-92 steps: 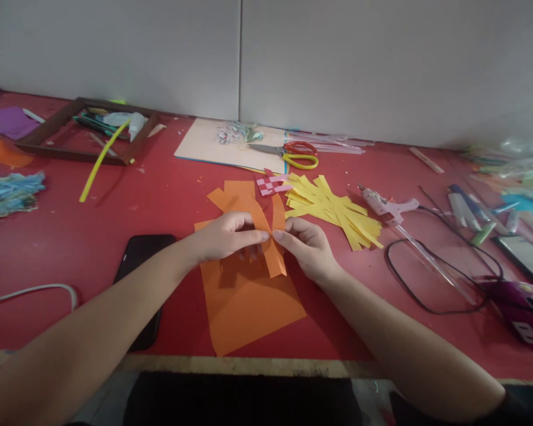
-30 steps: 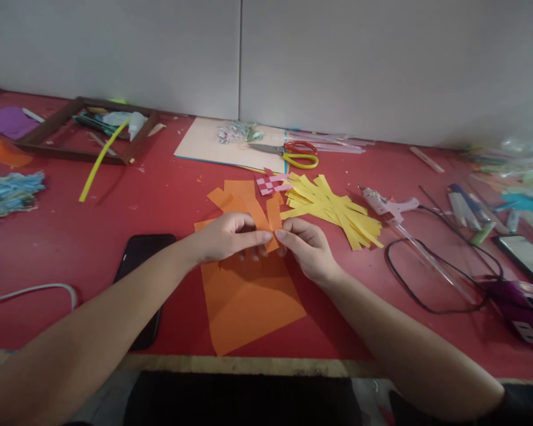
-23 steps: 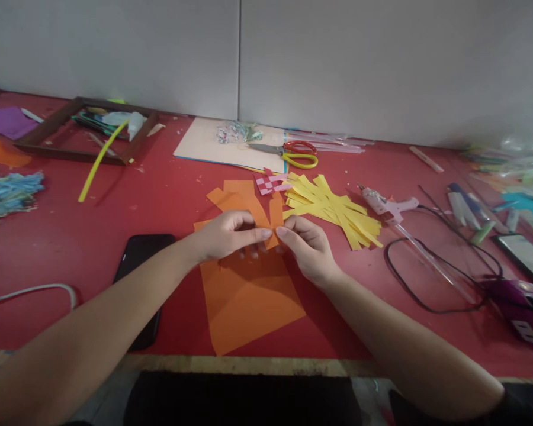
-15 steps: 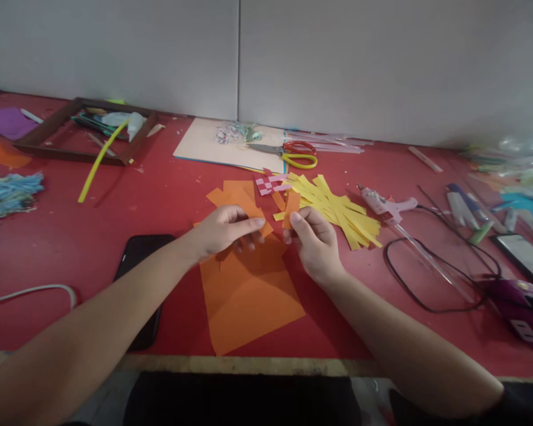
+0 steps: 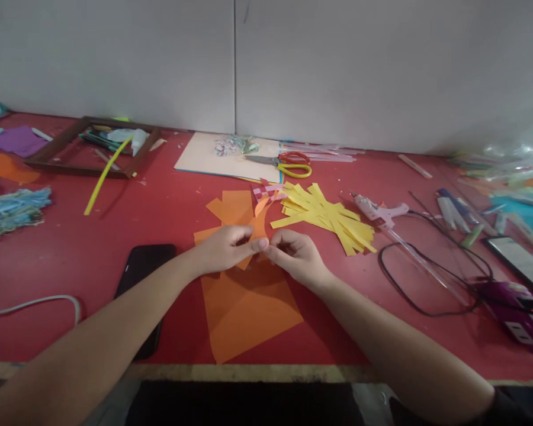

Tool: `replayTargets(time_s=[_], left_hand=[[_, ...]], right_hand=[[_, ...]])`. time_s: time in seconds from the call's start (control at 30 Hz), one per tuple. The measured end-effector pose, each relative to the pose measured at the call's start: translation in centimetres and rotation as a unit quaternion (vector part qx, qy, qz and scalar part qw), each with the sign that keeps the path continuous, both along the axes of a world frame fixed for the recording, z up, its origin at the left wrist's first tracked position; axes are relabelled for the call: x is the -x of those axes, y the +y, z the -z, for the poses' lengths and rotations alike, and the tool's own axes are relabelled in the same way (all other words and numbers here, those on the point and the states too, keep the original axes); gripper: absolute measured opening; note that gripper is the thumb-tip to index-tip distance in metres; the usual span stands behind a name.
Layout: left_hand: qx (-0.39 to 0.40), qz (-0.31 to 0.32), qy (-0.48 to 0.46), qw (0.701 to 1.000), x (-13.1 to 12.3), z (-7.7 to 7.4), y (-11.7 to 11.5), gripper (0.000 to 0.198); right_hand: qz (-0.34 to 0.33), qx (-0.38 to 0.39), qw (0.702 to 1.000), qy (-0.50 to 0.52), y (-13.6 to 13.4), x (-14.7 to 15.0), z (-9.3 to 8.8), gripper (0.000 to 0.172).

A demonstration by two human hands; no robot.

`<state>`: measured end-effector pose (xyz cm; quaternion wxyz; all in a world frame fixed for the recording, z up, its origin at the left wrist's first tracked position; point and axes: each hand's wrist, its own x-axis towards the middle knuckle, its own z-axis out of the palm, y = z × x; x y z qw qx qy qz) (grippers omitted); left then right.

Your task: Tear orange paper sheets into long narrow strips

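My left hand (image 5: 228, 248) pinches an orange paper strip (image 5: 260, 225) between thumb and fingers. The strip's upper end curls over. Close against it, my right hand (image 5: 297, 257) has thumb and forefinger pressed together at the strip's right edge. Below both hands lies a large orange paper sheet (image 5: 253, 322), with more orange paper pieces (image 5: 236, 207) just beyond. A pink checkered woven paper piece (image 5: 266, 192) sits behind the strip, partly covered. To its right is a pile of yellow paper strips (image 5: 328, 216).
Scissors (image 5: 295, 164) rest on a cream board (image 5: 199, 157) at the back. A glue gun (image 5: 379, 210) with a looped black cord lies right. A black phone (image 5: 148, 266) is partly under my left forearm. A brown frame (image 5: 82, 168) stands back left.
My right hand has moved left and slightly down, bringing its orange piece against the one in my left hand. The pieces now curl upward between my hands.
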<state>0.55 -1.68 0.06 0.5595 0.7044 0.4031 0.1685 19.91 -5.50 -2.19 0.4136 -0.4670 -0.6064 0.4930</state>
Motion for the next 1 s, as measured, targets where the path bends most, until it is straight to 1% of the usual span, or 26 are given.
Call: replayTargets(time_s=[0.03, 0.07, 0.13, 0.2, 0.27, 0.33, 0.4, 0.47, 0.57, 0.67, 0.7, 0.77, 0.87, 0.9, 0.93, 1.0], left_hand=[[-0.01, -0.009, 0.007, 1.0, -0.1, 0.2, -0.1, 0.048], [-0.001, -0.015, 0.002, 1.0, -0.2, 0.3, -0.1, 0.048], [0.008, -0.049, -0.01, 0.999, -0.4, 0.5, -0.2, 0.048], [-0.009, -0.074, -0.017, 0.997, -0.3, 0.2, 0.0, 0.048], [-0.019, -0.086, -0.033, 0.996, 0.2, -0.6, 0.5, 0.048], [-0.036, -0.116, -0.051, 0.991, 1.0, -1.9, 1.3, 0.048], [-0.063, -0.148, -0.073, 0.984, 2.3, -3.1, 2.3, 0.045], [-0.08, -0.169, -0.059, 0.981, 3.8, -4.0, 3.3, 0.04], [-0.08, -0.2, 0.007, 0.977, 5.9, -4.1, 4.5, 0.03], [-0.056, -0.21, 0.132, 0.967, 7.6, -3.2, 5.2, 0.02], [-0.052, -0.214, 0.18, 0.959, 8.0, -2.9, 5.3, 0.02], [-0.078, -0.208, 0.269, 0.937, 8.6, -2.3, 5.6, 0.021], [-0.111, -0.21, 0.32, 0.917, 9.3, -1.7, 6.0, 0.027], [-0.133, -0.218, 0.348, 0.902, 9.5, -1.6, 6.2, 0.027], [-0.172, -0.218, 0.392, 0.877, 9.7, -1.5, 6.3, 0.03], [-0.21, -0.232, 0.432, 0.846, 10.1, -1.3, 6.4, 0.034]], right_hand=[[0.0, -0.004, 1.0, -0.013, 0.0, 0.0, 0.1, 0.035], [-0.002, -0.009, 1.0, -0.026, -0.1, 0.1, 0.2, 0.035], [-0.015, -0.023, 0.998, -0.051, -0.2, 0.1, 0.3, 0.034], [-0.023, -0.04, 0.996, -0.072, -0.3, 0.1, 0.4, 0.033], [-0.012, -0.056, 0.995, -0.086, -0.3, 0.1, 0.5, 0.032], [0.016, -0.073, 0.992, -0.099, -0.2, -0.1, 0.6, 0.03], [0.049, -0.089, 0.988, -0.116, 0.1, -0.2, 0.6, 0.027], [0.071, -0.099, 0.983, -0.137, 0.4, -0.3, 0.7, 0.022], [0.076, -0.109, 0.973, -0.187, 0.9, -0.6, 0.5, 0.011], [0.06, -0.13, 0.952, -0.27, 1.8, -1.3, 0.0, 0.001], [0.057, -0.14, 0.941, -0.302, 2.3, -1.6, -0.2, 0.003], [0.069, -0.167, 0.91, -0.373, 3.6, -2.5, -0.7, 0.008], [0.104, -0.191, 0.859, -0.464, 6.5, -3.8, -1.0, 0.017], [0.1, -0.193, 0.846, -0.486, 7.5, -4.1, -1.0, 0.02], [0.088, -0.194, 0.836, -0.505, 8.4, -4.3, -0.9, 0.024], [0.069, -0.199, 0.822, -0.529, 10.0, -4.6, -0.6, 0.029]])
